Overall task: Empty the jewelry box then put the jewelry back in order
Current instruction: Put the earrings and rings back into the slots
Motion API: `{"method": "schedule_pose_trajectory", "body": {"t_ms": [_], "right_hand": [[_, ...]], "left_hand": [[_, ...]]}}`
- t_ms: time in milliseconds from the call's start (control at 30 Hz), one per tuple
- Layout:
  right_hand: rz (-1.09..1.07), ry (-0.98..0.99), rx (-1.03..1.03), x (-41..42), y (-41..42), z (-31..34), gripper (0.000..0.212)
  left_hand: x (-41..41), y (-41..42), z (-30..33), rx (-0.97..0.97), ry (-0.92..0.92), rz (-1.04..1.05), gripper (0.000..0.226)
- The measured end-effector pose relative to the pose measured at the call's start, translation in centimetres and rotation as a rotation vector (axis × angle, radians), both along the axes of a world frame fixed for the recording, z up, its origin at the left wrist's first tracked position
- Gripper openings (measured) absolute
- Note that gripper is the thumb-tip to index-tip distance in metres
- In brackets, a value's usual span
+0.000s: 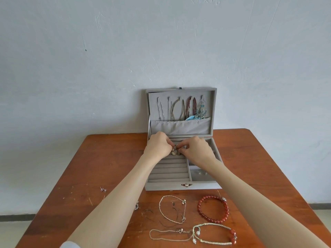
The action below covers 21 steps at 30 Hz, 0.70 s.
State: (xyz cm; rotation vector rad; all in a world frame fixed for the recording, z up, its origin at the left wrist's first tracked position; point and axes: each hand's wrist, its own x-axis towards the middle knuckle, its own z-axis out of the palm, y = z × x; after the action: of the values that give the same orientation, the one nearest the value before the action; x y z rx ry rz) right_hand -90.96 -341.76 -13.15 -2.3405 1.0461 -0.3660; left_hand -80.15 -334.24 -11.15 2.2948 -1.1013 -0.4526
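Jewelry box (180, 187) sits open on the wooden counter (111, 176) (necklaces (179, 110) hang in its lid) as left hand (159, 146) and right hand (198, 149) pinch small earrings (175, 151) over its ring rows; bracelets (213, 208) lie in front.

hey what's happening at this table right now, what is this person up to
A person is working at an open grey jewelry box on a wooden table. The left hand and right hand meet over the ring rolls, each with a pinching grip on small silver earrings. Necklaces hang in the lid. On the table in front of the box lie a red bead bracelet and several chain bracelets.
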Motion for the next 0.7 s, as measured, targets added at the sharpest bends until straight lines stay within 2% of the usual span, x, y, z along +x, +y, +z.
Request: {"method": "schedule_pose_trajectory", "body": {"t_ms": [167,333,700], "right_hand": [[0.024,0.025,-0.076,-0.3,0.3,0.2,0.023],[0.105,-0.044,-0.222,-0.5,0.7,-0.4,0.021],[0.142,-0.062,-0.231,-1.4,1.8,0.1,0.029]], "left_hand": [[0.1,0.7,-0.5,-0.05,-0.104,-0.05,0.019],[0.0,1.5,-0.8,-0.102,-0.172,-0.108,0.019],[-0.3,2.8,-1.0,-0.129,-0.277,-0.234,0.033]]}}
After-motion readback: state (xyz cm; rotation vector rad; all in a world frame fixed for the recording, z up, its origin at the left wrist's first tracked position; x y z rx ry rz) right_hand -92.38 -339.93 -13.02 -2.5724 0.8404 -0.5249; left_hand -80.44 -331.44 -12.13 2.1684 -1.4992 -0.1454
